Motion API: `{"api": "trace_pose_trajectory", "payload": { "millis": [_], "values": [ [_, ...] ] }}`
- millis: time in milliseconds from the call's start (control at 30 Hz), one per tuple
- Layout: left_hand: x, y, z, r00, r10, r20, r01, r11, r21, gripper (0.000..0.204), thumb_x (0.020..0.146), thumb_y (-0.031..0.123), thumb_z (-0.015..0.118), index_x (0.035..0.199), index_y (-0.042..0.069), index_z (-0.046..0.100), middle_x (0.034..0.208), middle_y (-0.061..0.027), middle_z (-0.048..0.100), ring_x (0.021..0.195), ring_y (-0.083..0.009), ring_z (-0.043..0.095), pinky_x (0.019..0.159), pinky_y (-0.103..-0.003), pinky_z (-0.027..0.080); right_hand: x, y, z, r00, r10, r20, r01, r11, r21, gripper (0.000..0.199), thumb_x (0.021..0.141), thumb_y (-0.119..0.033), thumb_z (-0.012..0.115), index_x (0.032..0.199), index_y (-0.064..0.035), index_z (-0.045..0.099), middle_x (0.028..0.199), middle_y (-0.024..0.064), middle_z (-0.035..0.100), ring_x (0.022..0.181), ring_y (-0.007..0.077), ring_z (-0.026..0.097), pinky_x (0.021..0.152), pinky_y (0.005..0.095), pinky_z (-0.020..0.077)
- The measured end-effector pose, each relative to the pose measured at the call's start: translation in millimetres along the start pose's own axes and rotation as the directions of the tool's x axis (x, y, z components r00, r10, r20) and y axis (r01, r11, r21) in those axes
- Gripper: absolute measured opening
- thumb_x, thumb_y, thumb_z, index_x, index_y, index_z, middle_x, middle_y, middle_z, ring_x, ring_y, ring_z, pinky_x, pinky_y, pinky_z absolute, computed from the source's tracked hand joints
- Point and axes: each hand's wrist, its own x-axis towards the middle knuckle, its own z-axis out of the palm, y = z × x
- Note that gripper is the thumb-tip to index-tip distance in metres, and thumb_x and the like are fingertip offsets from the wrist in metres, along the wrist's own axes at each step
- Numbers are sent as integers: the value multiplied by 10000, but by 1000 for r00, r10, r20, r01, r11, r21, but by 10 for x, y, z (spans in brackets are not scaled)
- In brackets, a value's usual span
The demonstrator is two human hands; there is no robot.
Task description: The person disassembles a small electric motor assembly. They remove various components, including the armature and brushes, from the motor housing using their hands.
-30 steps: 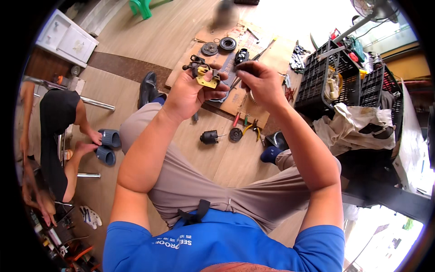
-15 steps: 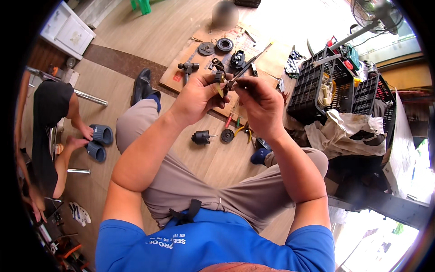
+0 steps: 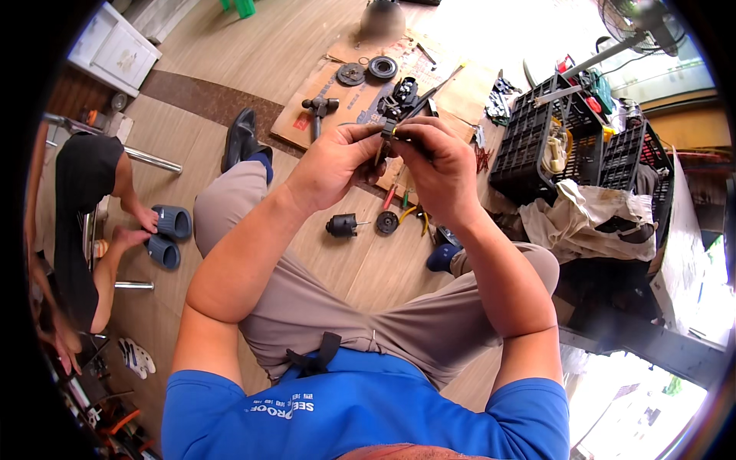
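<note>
In the head view, the part (image 3: 389,129) is held up between the two hands, seen against the near side of the cardboard (image 3: 471,86). The left hand (image 3: 337,161) is closed in a pinch, thumb and fingers bearing on it from the left. The right hand (image 3: 443,159) is curled in, its fingertips brought together at the part's right side; it seems to have hold of it there, though the exact contact is hidden. Only a dark, blocky top and a thin edge below it show past the fingers.

It looks light enough for fingertips alone, and probably stiff, of metal or hard plastic. Dark patches on the right fingers may be grease, which would make it slippery. The thin edge is likely the more fragile bit, so the solid block seems the best place to take hold, between thumb and forefinger, with no squeeze on the edge.

On the cardboard lie a hammer (image 3: 319,104), a disc (image 3: 351,74) and a ring (image 3: 382,67), apart from both hands. Below the hands, on the floor (image 3: 368,268), a black cylinder (image 3: 340,225) lies near a round cap (image 3: 388,223)
</note>
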Motion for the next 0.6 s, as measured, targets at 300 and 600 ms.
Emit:
{"api": "trace_pose_trajectory", "payload": {
  "millis": [300, 600],
  "values": [
    [-24, -10, 14, 998, -13, -67, 18, 998, 62, 219, 973, 156, 560, 1127, 23, 640, 809, -5, 611, 634, -85, 554, 574, -200, 475, -7, -56, 9, 1000, -6, 30, 9, 996, -93, 137, 803, 11, 680, 939, 12, 668, 909, 117, 654, 800, 241, 657, 706, 312, 518],
    [-38, -6, 39, 992, 22, -125, -6, 992, 124, 222, 965, 153, 574, 1127, 14, 632, 807, -16, 621, 638, -85, 575, 572, -201, 486, -35, -11, 1, 990, 124, 64, -121, 992, -40, 124, 793, -10, 690, 916, 3, 687, 889, 114, 654, 783, 241, 655, 699, 314, 514]
  ]
}}
